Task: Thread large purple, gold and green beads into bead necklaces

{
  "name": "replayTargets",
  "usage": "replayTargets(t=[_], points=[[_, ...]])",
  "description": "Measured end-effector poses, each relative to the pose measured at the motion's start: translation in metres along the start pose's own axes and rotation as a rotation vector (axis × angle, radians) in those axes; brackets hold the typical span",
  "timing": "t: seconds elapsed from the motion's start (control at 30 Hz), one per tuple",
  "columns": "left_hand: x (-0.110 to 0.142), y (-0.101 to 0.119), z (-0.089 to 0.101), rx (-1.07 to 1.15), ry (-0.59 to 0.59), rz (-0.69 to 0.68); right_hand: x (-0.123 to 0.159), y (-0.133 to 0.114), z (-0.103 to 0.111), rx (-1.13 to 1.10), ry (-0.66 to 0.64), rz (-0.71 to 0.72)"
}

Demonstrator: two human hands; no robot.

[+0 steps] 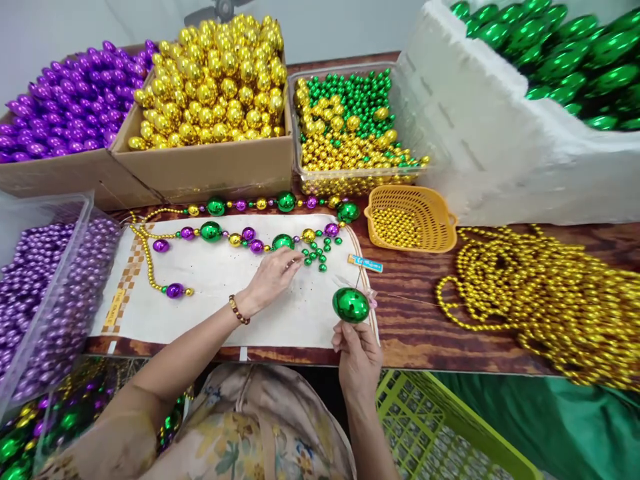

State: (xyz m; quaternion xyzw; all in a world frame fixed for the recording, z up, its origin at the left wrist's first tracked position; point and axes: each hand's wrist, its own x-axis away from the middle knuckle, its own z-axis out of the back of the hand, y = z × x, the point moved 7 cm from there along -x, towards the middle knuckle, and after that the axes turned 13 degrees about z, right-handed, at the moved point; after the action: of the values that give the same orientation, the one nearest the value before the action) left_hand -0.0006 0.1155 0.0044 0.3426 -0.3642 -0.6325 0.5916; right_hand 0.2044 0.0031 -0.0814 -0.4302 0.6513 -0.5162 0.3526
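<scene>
Near the front right of the white cloth mat [215, 293], my right hand [359, 350] grips a large shiny green oval bead [351, 305] from below. A thin line, perhaps a needle or wire, rises from the bead's top. My left hand [270, 277] hovers over the mat, fingertips pinched together beside a cluster of small round green beads [313, 255]. What that pinch holds, if anything, I cannot make out. Just beyond it lies a strung garland [235, 239] of green, purple and gold beads, with a tail of small gold beads [150, 263] on the left.
Boxes of purple beads [70, 100] and gold beads [215, 80] stand behind, beside a clear bin [360, 175] of green and gold beads. A yellow basket [440, 230], a pile of gold bead strands [565, 307] and a white foam box [500, 147] occupy the right.
</scene>
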Motion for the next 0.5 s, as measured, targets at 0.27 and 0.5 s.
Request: replayTargets(t=[0.27,0.5], points=[[-0.101,0.075,0.003,-0.251,0.073,-0.277,-0.002,0.004,0.004,0.111,-0.094,0.049],[-0.261,0.131,0.005,-0.563,0.207,-0.168,0.013,0.039,0.016,0.092,-0.041,-0.117]])
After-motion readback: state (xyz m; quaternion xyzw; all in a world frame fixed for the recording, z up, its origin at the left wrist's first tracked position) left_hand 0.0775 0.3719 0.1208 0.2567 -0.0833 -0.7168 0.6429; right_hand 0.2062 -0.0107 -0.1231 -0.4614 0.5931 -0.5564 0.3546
